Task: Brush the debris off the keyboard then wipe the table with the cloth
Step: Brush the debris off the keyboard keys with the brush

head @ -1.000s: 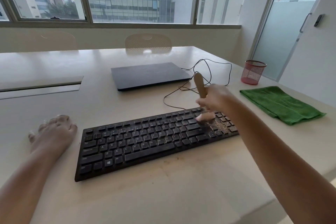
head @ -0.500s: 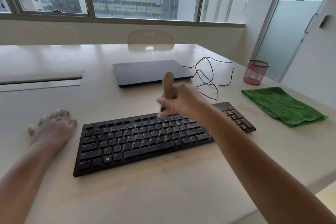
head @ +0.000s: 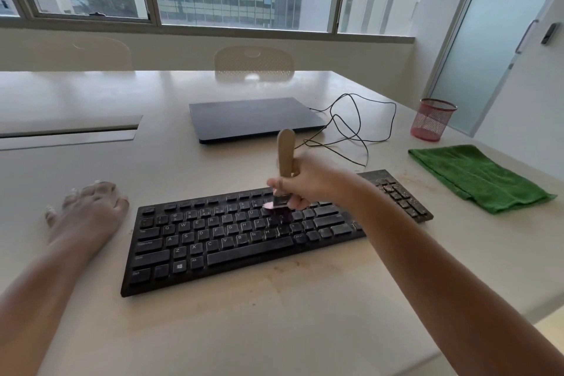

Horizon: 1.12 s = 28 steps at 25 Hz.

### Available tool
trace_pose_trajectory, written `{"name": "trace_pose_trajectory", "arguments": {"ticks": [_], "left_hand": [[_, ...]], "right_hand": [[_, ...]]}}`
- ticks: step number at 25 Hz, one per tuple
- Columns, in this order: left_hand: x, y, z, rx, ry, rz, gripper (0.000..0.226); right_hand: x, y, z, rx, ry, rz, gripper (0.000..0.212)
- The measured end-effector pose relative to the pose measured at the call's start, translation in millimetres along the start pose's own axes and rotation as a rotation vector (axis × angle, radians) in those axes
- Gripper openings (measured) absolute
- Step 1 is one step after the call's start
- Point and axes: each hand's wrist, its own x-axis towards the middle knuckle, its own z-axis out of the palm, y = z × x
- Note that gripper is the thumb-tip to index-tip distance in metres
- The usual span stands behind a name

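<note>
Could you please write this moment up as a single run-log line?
phase: brushing | right hand: grips brush, bristles on keyboard mid-keys | left hand: flat on table | debris: right-end keys | green cloth: untouched

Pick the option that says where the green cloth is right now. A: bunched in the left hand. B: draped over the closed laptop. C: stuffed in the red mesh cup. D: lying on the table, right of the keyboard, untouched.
D: the green cloth lies flat on the table, right of the keyboard, with neither hand on it.
</note>
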Motion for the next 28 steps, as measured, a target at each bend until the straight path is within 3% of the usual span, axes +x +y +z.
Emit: {"name": "trace_pose_trajectory", "arguments": {"ticks": [4,8,12,15,18,23,28], "left_hand": [[-1,0,0,0.008,0.015,-0.008,0.046],[-4,4,-2,-0.007,0.023,-0.021,0.047],[-4,3,-2,0.008,0.021,-0.016,0.047],[-3,3,-2,0.001,0.015,-0.007,0.046],[0,-1,1,0.017,0.015,-0.005,0.046],[10,-7,8,0.045,0.031,0.013,0.047],[15,-12,12,0.052,0.030,0.015,0.048]], "right_hand": [[7,-1,-9,-0.027,0.096,0.015,0.025],[5,-1,6,-0.052,0.042,-0.001,0.019],[8,-2,7,-0.010,0.129,-0.014,0.028],[6,-4,11,-0.059,0.058,0.007,0.030],[11,-14,9,0.064,0.064,0.003,0.030],[16,-17,17,-0.045,-0.058,0.012,0.033],[23,-14,13,-0.044,0.006,-0.006,0.033]]}}
